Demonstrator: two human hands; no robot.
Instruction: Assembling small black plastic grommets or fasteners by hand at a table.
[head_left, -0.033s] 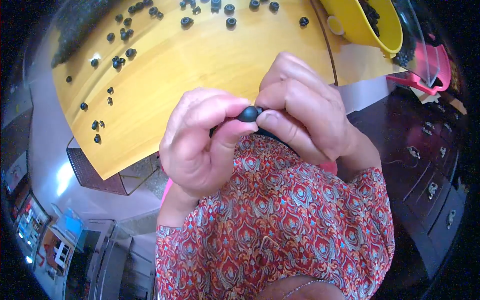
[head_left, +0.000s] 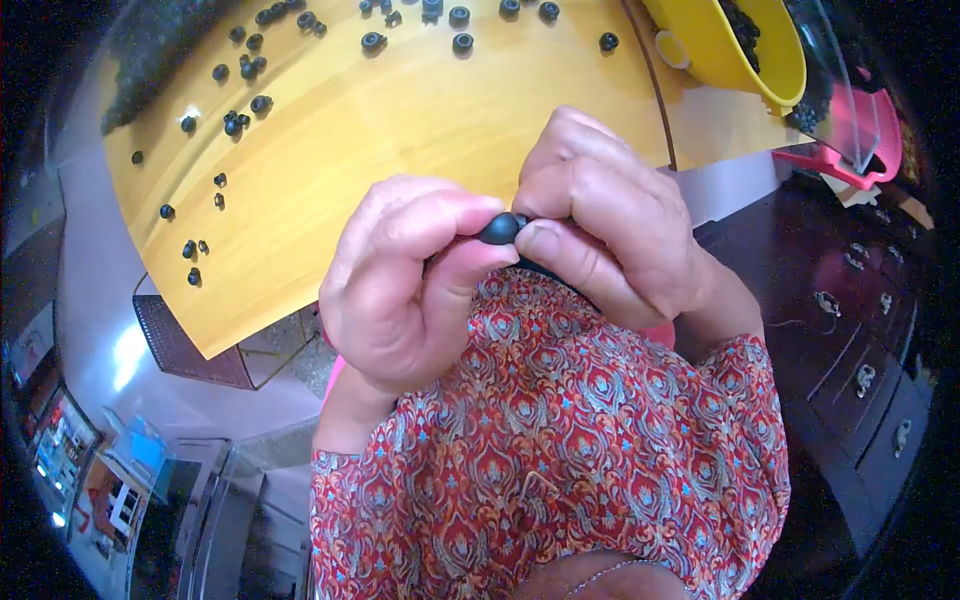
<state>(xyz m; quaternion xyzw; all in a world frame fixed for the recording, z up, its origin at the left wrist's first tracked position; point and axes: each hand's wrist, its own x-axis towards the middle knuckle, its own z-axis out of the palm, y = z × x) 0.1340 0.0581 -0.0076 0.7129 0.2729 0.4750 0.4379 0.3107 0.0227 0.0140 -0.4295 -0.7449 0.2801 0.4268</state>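
**Black domed piece (head_left: 499, 229), held from both sides**

My left hand (head_left: 392, 282) clamps its rounded end, my right hand (head_left: 612, 218) the mostly covered other end, probably so it can't slip. It sits between both hands; more black pieces (head_left: 373, 41) lie beyond them on the counter (head_left: 400, 112).

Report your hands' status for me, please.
Left fingers pinching rounded black piece; right fingers closed on its right end. Black parts on yellow table. No obstruction visible.

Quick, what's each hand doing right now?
Left hand: closed, thumb and finger pinching a round black piece.
Right hand: closed, pinching at that piece's right end, partly hidden.
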